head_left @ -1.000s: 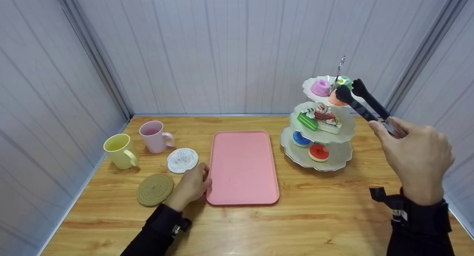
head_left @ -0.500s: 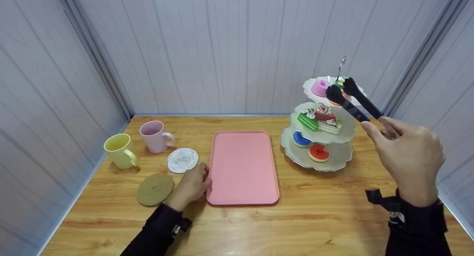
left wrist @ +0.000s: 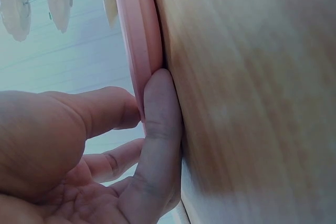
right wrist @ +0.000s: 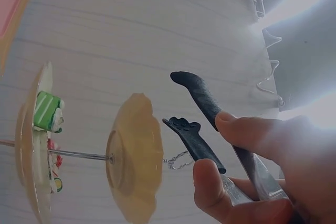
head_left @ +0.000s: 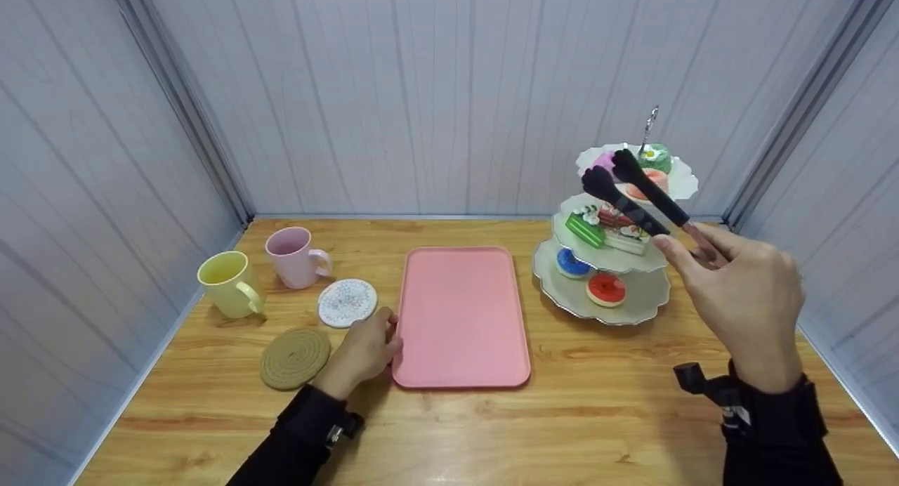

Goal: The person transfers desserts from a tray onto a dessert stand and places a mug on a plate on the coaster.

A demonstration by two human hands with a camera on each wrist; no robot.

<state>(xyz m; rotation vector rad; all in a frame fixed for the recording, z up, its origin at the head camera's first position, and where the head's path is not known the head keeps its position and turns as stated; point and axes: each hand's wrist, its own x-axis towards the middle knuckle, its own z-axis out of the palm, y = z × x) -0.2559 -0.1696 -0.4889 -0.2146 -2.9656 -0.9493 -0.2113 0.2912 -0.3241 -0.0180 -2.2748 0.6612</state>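
With its thumb and fingers, my left hand (head_left: 365, 345) pinches the left edge of the pink tray (head_left: 460, 317). In the left wrist view, a finger (left wrist: 163, 114) lies against the rim beside the tabletop. My right hand (head_left: 744, 296) grips a pair of tongs (head_left: 642, 205), whose black tips stand apart with nothing between them. In the head view the tips overlap the top tier of a three-tier cake stand (head_left: 632, 300). That tier bears a pink ring cake (head_left: 602, 164), an orange cake (head_left: 650, 184) and a green cake (head_left: 657, 159).
Lower tiers hold a green cake slice (head_left: 585, 230), other slices, a blue donut (head_left: 572, 263) and a red donut (head_left: 605, 290). Left of the tray stand a yellow mug (head_left: 228, 286) and a pink mug (head_left: 291, 261). Near them lie a white coaster (head_left: 347, 303) and a woven coaster (head_left: 295, 359).
My right hand has moved to the left with the tongs, their tips passing across the top tier in the head view. My left hand has stayed at the tray edge.
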